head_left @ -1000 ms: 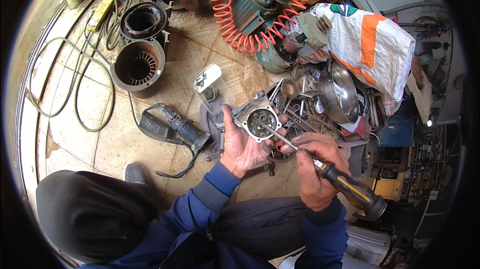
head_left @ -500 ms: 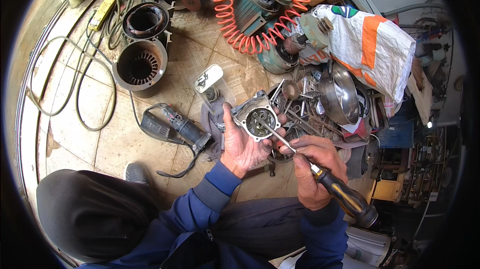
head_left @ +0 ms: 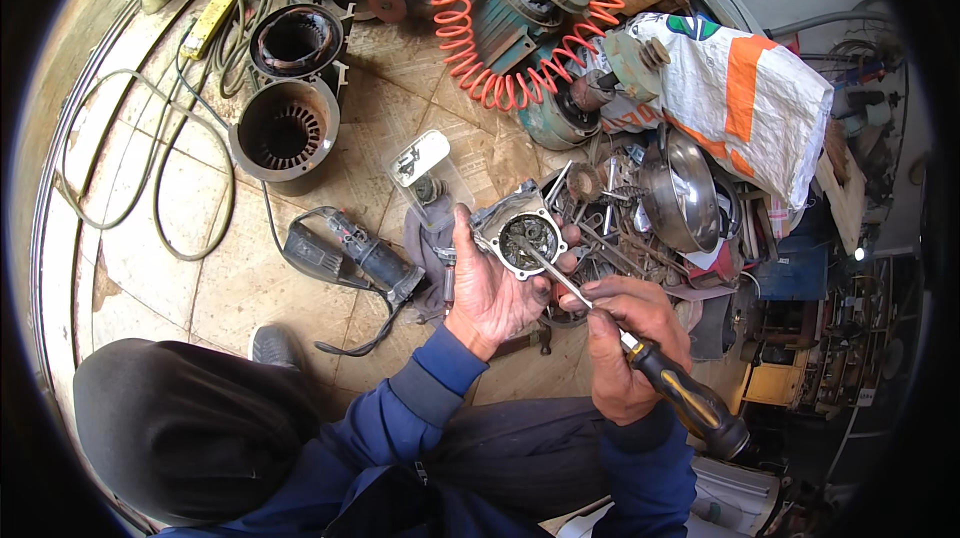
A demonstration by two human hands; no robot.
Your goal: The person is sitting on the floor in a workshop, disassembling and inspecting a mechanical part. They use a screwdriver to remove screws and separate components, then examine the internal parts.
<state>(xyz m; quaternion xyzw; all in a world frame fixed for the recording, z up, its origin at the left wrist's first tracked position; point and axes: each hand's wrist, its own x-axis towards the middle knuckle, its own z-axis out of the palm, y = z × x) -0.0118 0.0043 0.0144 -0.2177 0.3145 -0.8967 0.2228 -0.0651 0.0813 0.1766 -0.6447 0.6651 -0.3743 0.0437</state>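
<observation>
My left hand [head_left: 497, 303] cradles a grey metal gear housing [head_left: 494, 243] with a round flanged opening facing up. Dark grease coats the inside of that opening. A screwdriver [head_left: 690, 393] with a black and yellow handle is in my right hand [head_left: 640, 338], fingers closed around its shaft and the front of the handle. Its tip reaches into the greasy opening, and what it touches down there is hard to make out. Just left of the housing lies a clear plastic tub [head_left: 430, 200] with a white, dirt-specked piece at it.
A power tool body [head_left: 370, 253] with its cord lies on the tiled floor at left. Two motor stators [head_left: 285, 133] stand beyond it. Loose tools and a steel bowl [head_left: 680, 188] crowd the right, near a white sack [head_left: 750, 108]. An orange coiled hose [head_left: 470, 53] loops across the back.
Both hands keep their grips, with only a slight shift. The screwdriver's tip stays in the opening, and the grease inside looks a little different.
</observation>
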